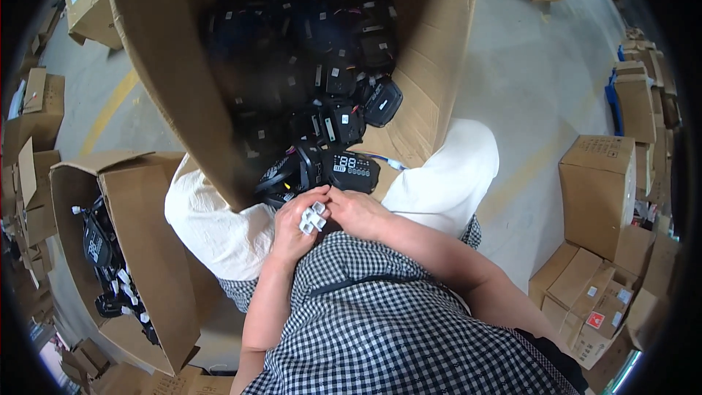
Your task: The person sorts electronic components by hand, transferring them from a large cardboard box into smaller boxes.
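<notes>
My left hand point(292, 225) is closed around a bunch of white plastic plug connectors point(313, 218), their open ends facing up. Beside it, my right hand point(356, 212) has its fingers bent in, its fingertips meeting those of the left; whatever they pinch is hidden. Just beyond the hands lies a black display unit point(351, 169) with white segment markings. Looped black cable point(311, 166) runs next to it toward my left hand. A thin coloured wire ending in a white plug point(395, 164) sticks out on the right.
A large cardboard box point(428, 51) lies open in front of my knees, with several black display units point(340, 80) piled inside. At left, another open box point(150, 263) holds more black units and white plugs. Cartons point(596, 190) stand at right on the grey floor point(523, 80).
</notes>
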Motion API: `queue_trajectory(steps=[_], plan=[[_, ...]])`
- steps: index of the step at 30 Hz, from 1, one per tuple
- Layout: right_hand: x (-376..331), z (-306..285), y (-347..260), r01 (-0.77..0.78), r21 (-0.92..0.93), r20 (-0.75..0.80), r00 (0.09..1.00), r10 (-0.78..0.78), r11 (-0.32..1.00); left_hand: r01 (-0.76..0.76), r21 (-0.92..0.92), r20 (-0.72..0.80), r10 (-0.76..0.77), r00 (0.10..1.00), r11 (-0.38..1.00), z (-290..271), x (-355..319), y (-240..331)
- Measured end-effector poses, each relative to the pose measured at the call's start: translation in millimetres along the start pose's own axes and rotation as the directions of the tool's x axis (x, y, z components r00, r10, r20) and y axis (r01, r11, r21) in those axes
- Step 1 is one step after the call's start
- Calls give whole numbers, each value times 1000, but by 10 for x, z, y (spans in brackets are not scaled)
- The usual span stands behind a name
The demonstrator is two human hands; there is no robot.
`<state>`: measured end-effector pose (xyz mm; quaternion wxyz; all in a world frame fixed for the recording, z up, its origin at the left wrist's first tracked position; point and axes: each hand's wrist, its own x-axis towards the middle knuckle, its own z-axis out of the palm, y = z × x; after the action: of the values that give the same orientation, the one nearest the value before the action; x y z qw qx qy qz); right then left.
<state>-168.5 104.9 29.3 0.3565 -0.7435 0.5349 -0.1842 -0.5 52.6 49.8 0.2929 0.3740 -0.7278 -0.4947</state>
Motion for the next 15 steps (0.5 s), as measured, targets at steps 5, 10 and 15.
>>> queue_trajectory(steps=[5,10,15], plan=[[-178,-308,-156,-226,482,-160,927,339,846,148,33,-71,-145,987,989,-3,-136,-148],[-138,-501,-282,-78,81,-287,953,98,994,-3,185,-24,7,1000,983,-12,-61,-17],[-112,-555,-322,17,-326,76,997,9,945,-117,421,186,41,982,899,-11,-63,85]])
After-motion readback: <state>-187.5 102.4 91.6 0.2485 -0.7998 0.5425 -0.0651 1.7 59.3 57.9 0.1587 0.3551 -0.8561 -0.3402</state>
